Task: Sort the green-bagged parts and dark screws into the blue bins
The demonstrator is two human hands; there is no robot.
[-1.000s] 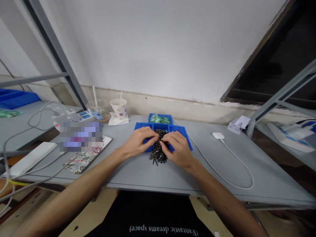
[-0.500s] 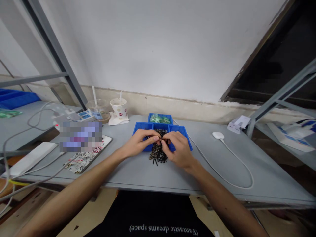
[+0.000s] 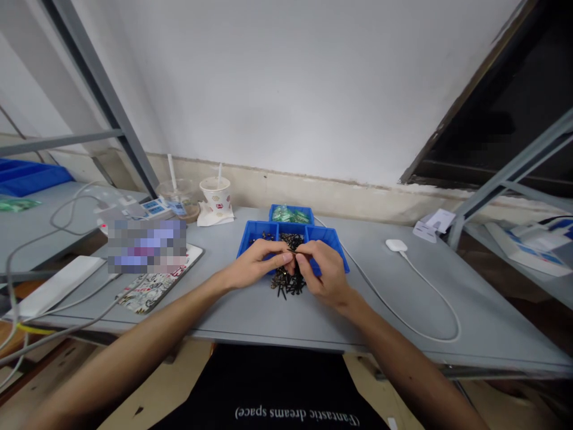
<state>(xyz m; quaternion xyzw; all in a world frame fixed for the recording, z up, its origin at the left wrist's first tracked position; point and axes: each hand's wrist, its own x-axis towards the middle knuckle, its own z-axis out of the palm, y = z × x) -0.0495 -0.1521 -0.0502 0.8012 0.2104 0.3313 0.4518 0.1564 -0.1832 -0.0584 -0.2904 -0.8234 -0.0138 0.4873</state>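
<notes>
My left hand (image 3: 259, 263) and my right hand (image 3: 323, 266) meet fingertip to fingertip above the front of a blue divided bin (image 3: 330, 235). Both are closed in a pinch. Between the fingertips shows a thin dark piece that looks like a screw; its ends are covered by my fingers. I cannot make out whether the left fingers hold a second small part. Below my hands, a pile of dark screws (image 3: 286, 288) spills onto the table in front of the bin. More small dark and brassy parts (image 3: 293, 240) lie in the middle compartment, and some in the left one.
Behind the bin stands a smaller blue box (image 3: 271, 214) with green-tinted clear packets (image 3: 289, 214). A paper cup (image 3: 215, 197) and a plastic cup (image 3: 178, 200) stand back left, near a patterned notebook (image 3: 163, 283). A white charger (image 3: 396, 245) with its cable lies right.
My hands have shifted slightly, with the left fingers lower and closer to the right ones. Both stay pinched, and the bin and pile look the same.
</notes>
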